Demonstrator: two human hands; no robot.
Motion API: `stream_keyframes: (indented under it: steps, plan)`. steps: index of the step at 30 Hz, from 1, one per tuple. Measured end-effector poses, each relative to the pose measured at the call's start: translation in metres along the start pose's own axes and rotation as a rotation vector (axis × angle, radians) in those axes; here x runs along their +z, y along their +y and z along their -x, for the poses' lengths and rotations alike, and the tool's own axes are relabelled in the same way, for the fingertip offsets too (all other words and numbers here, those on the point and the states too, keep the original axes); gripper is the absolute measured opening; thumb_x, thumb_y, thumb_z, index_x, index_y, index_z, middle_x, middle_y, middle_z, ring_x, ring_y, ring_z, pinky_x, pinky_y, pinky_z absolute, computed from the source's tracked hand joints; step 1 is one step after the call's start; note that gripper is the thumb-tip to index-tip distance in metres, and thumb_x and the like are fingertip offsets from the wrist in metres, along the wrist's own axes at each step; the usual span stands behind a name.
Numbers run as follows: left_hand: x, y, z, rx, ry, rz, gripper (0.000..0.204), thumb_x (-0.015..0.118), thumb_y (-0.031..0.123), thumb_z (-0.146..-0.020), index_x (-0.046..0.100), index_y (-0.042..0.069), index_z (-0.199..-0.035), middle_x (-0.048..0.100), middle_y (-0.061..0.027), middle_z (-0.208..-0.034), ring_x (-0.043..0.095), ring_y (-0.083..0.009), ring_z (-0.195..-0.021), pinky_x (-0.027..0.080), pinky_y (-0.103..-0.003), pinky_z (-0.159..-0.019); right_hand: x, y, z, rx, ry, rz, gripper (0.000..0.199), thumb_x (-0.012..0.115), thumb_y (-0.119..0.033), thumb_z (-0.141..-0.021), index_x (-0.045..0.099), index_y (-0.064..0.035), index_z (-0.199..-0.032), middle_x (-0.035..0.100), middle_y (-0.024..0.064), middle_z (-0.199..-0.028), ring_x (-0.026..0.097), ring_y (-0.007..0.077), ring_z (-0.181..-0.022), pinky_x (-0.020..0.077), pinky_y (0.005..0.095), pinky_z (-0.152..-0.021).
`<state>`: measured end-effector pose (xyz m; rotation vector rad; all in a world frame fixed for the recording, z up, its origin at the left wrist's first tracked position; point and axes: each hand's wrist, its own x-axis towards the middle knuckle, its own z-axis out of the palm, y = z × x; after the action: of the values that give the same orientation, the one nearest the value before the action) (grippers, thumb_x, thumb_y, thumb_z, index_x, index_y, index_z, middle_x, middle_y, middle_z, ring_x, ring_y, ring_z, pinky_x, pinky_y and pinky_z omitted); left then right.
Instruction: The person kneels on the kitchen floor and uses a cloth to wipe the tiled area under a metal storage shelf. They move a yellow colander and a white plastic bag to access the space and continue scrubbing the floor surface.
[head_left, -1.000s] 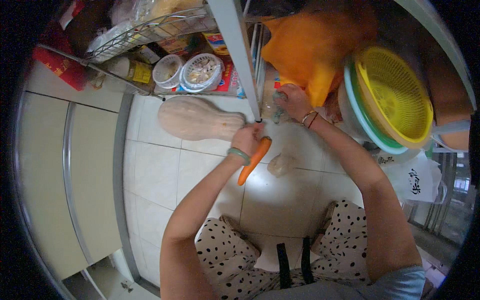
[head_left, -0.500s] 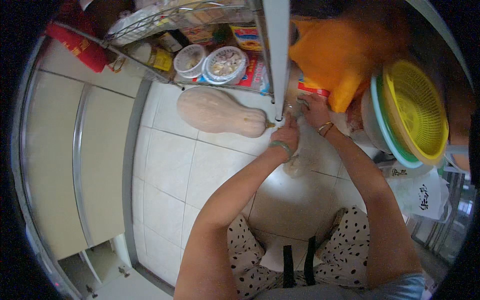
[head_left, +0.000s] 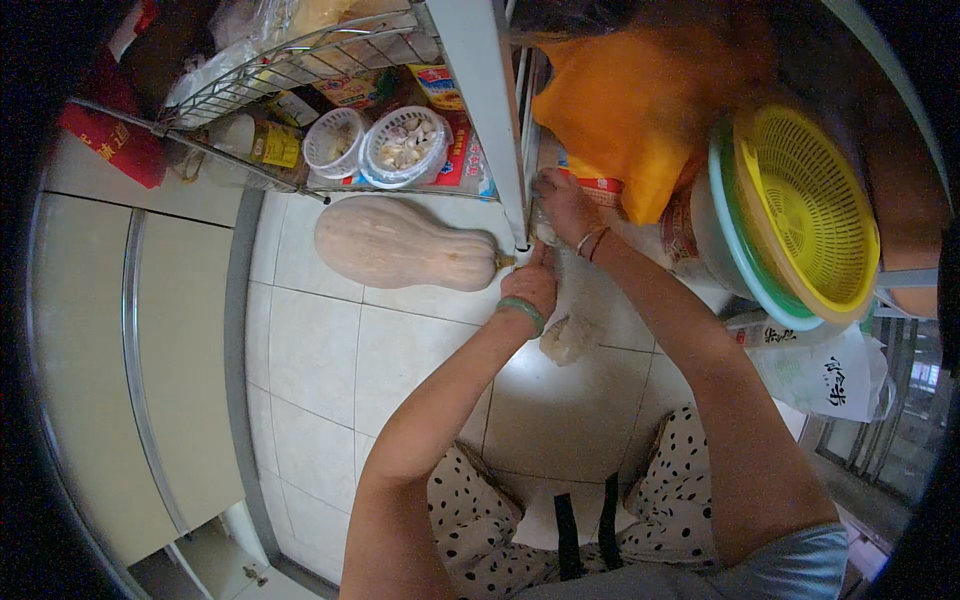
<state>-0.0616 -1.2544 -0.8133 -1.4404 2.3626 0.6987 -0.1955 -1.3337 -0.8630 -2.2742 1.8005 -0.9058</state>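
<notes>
Beside the foot of a white post, both my hands are low near the floor, at a crumpled clear plastic bag (head_left: 546, 228). My right hand (head_left: 568, 208) closes its bent fingers on the bag's upper part. From the near side my left hand (head_left: 530, 284), below a green bangle, pinches at its lower part; the fingertips are partly hidden. A translucent, brownish crumpled lump (head_left: 568, 338) lies on the tiles just right of my left wrist; whether it belongs to the same bag I cannot tell. Left of my hands a pale butternut squash (head_left: 400, 243) lies with its stem toward them.
A wire rack (head_left: 300, 75) holds jars, packets and two white baskets, one with garlic (head_left: 408, 142). The white post (head_left: 490, 110) stands close before my hands. On the right are an orange cloth (head_left: 630, 110), stacked basins with a yellow colander (head_left: 810, 210), and a white bag (head_left: 830, 375).
The view has shifted, so the squash and rack sit farther left in it. Both hands stay by the post's foot at the clear plastic, with the fingers slightly repositioned.
</notes>
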Motion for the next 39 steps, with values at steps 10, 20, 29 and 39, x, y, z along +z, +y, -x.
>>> stream_keyframes:
  steps: [10,20,29,39]
  plan:
    - [0.023,-0.017,-0.005,0.051,0.160,-0.011,0.056,0.045,0.010,-0.080,0.027,-0.001,-0.132,0.061,-0.0197,-0.101,0.063,-0.0298,-0.081,0.051,-0.040,-0.063,-0.009,-0.032,-0.007,0.093,-0.199,-0.024,0.020,0.047,-0.013,-0.078,0.060,-0.0023,-0.089,0.058,0.0183,-0.092,0.052,0.0337,-0.094,0.0438,0.0413,-0.081]
    - [0.020,-0.014,-0.002,0.054,0.168,0.001,0.063,0.047,0.009,-0.081,0.017,-0.007,-0.134,0.059,-0.0208,-0.106,0.064,-0.0281,-0.081,0.052,-0.038,-0.065,0.018,-0.012,-0.015,-0.067,-0.137,0.136,0.027,0.048,-0.011,-0.078,0.059,-0.0015,-0.100,0.056,0.0151,-0.105,0.050,0.0314,-0.097,0.0424,0.0376,-0.086]
    - [0.021,-0.024,-0.007,0.057,0.044,-0.043,0.042,0.044,0.012,-0.084,0.034,-0.001,-0.122,0.061,-0.0193,-0.099,0.064,-0.0306,-0.082,0.052,-0.039,-0.067,-0.005,-0.038,0.011,-0.287,-0.309,0.366,0.040,0.053,-0.013,-0.072,0.055,-0.0039,-0.111,0.052,0.0073,-0.116,0.045,0.0277,-0.104,0.0415,0.0326,-0.087]
    - [0.016,-0.016,-0.010,0.044,0.066,0.107,0.064,0.046,0.018,-0.081,0.017,0.005,-0.136,0.054,-0.0181,-0.113,0.063,-0.0314,-0.075,0.049,-0.043,-0.066,0.031,0.006,-0.018,-0.052,-0.134,0.304,0.025,0.050,-0.010,-0.073,0.054,-0.0043,-0.097,0.058,0.0149,-0.097,0.053,0.0323,-0.088,0.0466,0.0412,-0.073]
